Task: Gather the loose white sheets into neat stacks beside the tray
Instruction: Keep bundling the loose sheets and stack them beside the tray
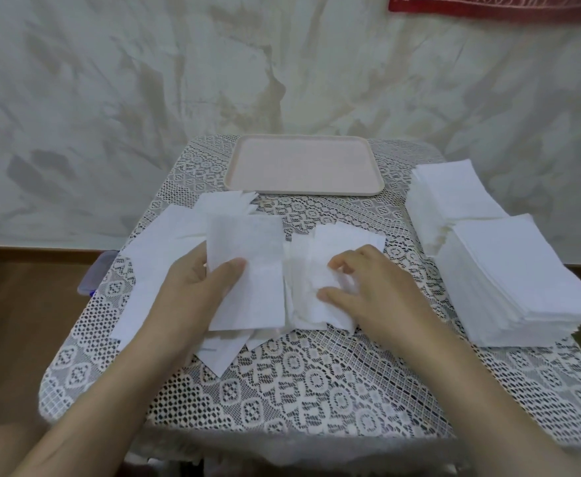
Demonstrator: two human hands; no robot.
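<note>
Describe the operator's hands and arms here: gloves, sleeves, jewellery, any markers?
Both are bare. The left hand and right hand have no gloves, and no rings show on the visible fingers. The left forearm and right forearm are uncovered down to the frame edge, with no sleeve, watch, bracelet, strap or tracking marker in view.

Near cloth (299, 383) seemingly open, stacks (523, 280) crowd right
</note>
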